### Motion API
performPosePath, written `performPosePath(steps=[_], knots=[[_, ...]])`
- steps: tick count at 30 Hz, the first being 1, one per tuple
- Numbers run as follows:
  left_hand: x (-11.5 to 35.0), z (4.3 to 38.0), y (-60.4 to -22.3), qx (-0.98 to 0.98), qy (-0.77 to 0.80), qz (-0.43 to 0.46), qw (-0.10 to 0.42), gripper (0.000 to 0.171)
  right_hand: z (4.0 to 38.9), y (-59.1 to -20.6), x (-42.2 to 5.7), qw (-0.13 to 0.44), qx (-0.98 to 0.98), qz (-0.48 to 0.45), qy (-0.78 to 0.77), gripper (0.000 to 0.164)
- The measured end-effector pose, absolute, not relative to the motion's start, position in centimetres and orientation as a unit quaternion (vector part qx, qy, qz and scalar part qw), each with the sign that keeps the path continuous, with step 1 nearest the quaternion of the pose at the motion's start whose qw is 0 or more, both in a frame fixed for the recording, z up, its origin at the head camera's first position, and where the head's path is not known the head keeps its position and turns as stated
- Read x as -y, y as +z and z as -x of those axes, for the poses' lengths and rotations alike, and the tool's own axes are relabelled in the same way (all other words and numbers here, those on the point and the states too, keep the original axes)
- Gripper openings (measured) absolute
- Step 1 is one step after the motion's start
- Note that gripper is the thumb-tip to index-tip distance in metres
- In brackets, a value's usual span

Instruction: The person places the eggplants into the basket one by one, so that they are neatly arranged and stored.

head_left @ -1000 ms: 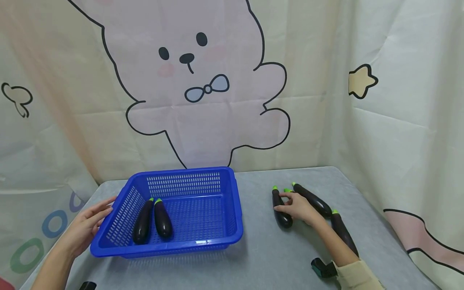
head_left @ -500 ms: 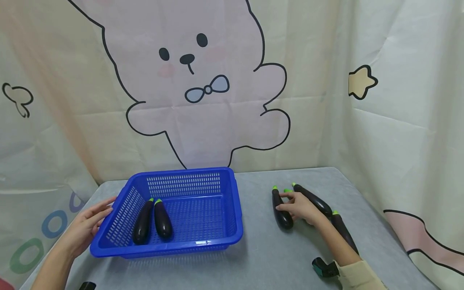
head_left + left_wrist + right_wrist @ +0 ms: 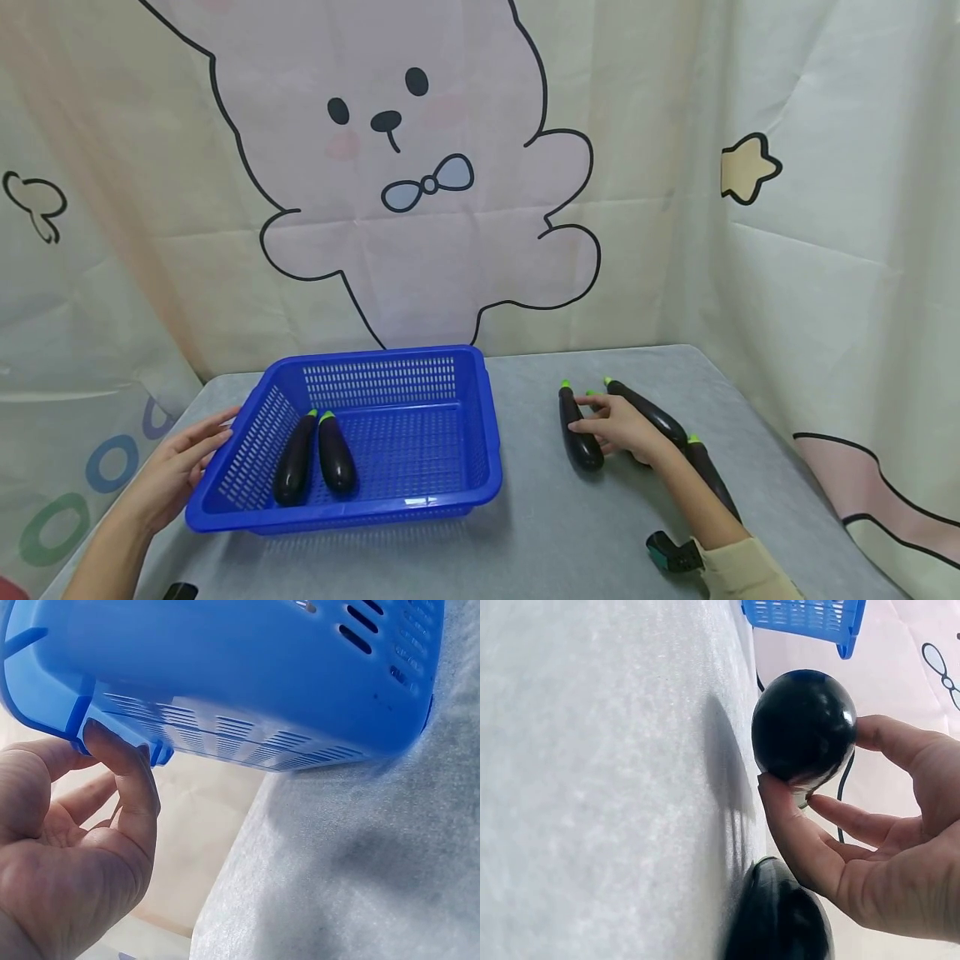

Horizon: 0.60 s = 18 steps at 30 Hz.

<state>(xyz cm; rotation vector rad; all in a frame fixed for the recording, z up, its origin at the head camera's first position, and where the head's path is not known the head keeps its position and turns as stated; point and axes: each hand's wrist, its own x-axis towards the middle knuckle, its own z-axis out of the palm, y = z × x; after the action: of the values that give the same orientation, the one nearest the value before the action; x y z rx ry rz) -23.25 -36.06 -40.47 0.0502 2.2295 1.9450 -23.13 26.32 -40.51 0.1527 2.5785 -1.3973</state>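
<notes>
My right hand [image 3: 618, 429] pinches a dark eggplant [image 3: 579, 437] between thumb and fingers, right of the basket. In the right wrist view the round end of this eggplant [image 3: 802, 724] faces the camera, with a shadow on the tabletop beside it. My left hand [image 3: 183, 467] holds the left rim of the blue plastic basket [image 3: 491, 442]; the left wrist view has its bent fingers [image 3: 124, 769] at the rim's underside. Two eggplants, a left one [image 3: 296, 458] and a right one [image 3: 337, 454], lie side by side inside the basket.
Beyond my right hand lies an eggplant [image 3: 648, 412], with another [image 3: 711, 479] beside my forearm. A green stem tip [image 3: 591, 393] shows behind my fingers; the rest is hidden. The grey-clothed table [image 3: 540, 533] meets a printed curtain [image 3: 637, 167] at the back.
The pinched eggplant has shifted very slightly to the left and away from me, with my right fingers on it. My left hand and the basket have stayed in place.
</notes>
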Motion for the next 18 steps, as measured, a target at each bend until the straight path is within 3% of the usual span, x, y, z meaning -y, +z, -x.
performPosePath(steps=[18], knots=[[36.33,23.38,-40.67,-0.739,0.666,-0.043,0.086,0.038,23.17,-39.65,-26.23,0.095,-0.867,-0.038,-0.488,0.065]])
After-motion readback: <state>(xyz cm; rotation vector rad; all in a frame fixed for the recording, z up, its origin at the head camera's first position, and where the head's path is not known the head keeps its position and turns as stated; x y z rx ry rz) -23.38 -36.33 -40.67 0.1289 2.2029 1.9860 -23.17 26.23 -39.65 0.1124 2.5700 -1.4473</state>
